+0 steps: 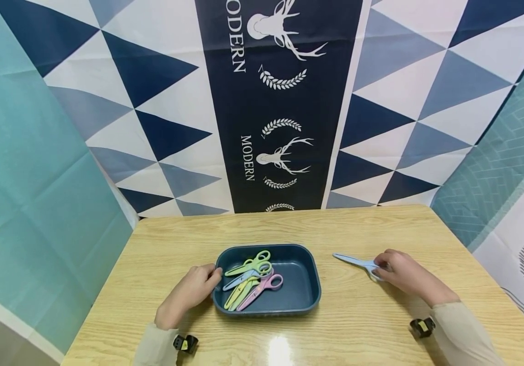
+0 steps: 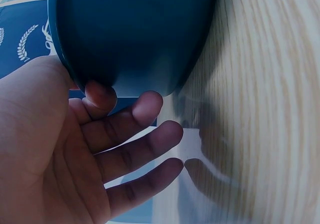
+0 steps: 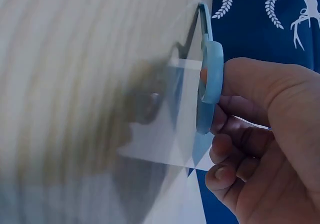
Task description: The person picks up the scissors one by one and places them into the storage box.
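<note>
A dark blue rectangular tray (image 1: 295, 287) stands on the table, several scissors lying in its left half. Among these are green scissors (image 1: 254, 266), blue scissors in the tray (image 1: 241, 279), yellow scissors (image 1: 235, 294) and pink scissors (image 1: 256, 295). My left hand (image 1: 194, 285) grips the tray's left rim with thumb and forefinger, while its other fingers spread below, beside the outer wall (image 2: 135, 39). Right of the tray, my right hand (image 1: 401, 271) pinches light blue scissors (image 1: 352, 260) by the handle loops (image 3: 214, 72). Their blades point left, low over the table.
The wooden table (image 1: 285, 229) ends at a patterned cloth backdrop (image 1: 280, 107) at the back. A teal cloth (image 1: 37, 188) hangs along the left side. Small dark devices sit at both wrists, one beside the left sleeve (image 1: 152, 348).
</note>
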